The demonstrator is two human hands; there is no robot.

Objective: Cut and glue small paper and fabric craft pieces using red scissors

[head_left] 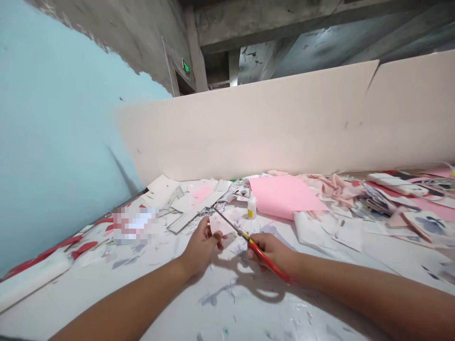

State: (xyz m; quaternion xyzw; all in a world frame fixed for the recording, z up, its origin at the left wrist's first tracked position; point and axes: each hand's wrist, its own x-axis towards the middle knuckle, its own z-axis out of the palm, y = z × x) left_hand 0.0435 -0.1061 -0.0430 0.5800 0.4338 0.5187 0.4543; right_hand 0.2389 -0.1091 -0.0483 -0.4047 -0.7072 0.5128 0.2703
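My right hand (273, 251) grips red-handled scissors (263, 256), whose blades point up and left into a small pale pink paper piece (219, 224). My left hand (202, 246) pinches that paper piece at its lower left edge, just above the white tabletop. Both forearms reach in from the bottom of the view. The blades look partly closed on the paper.
A small white glue bottle (251, 208) stands just behind the scissors. A large pink sheet (284, 195) lies behind it. White card strips (194, 208) and scraps lie at the left, crumpled pink fabric (332, 187) and printed papers at the right. A tall beige board (284, 128) walls the back.
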